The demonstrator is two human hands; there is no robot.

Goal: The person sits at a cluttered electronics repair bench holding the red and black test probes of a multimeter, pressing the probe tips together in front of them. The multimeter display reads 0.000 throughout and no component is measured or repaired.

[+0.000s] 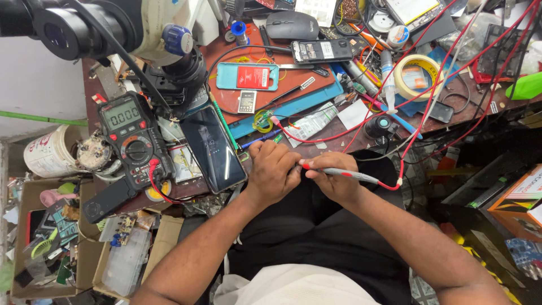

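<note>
The right hand (333, 181) holds a grey-and-red test probe (339, 172), fingers clamped around its shaft; the left hand (274, 169) meets it at the probe's tip, fingers curled together over that end. Both hands sit over the lap at the near edge of the cluttered surface (226, 101). A smartphone (213, 149) lies just left of the left hand, with a multimeter (132, 138) beyond it.
</note>
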